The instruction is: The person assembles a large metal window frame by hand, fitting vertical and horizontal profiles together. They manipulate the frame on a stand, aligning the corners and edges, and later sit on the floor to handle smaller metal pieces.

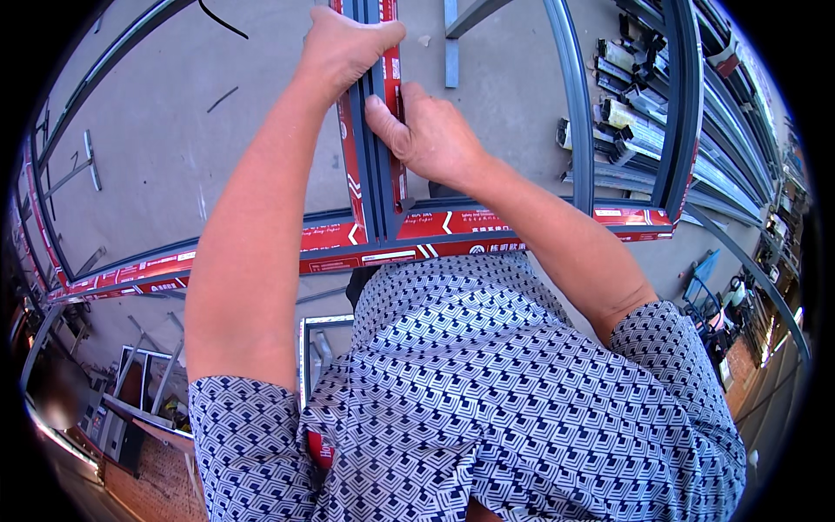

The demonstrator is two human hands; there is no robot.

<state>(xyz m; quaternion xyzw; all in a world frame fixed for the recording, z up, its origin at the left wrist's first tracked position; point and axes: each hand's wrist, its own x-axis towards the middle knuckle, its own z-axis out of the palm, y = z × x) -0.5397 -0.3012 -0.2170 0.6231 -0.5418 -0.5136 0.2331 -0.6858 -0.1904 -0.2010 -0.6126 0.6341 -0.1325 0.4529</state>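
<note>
Bright, fairly even light washes the grey floor, while fisheye distortion curves the frame bars outward.

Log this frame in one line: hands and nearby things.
left hand: gripping grey bar | right hand: on same bar, nearer body | bar joins: red-covered rail | far right: stacked metal profiles

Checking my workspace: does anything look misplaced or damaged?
A thin dark strip lies on the floor, left of the red-taped bar, loose like a stray offcut. No clear damage shows; the frame looks curved, likely from the lens.
</note>
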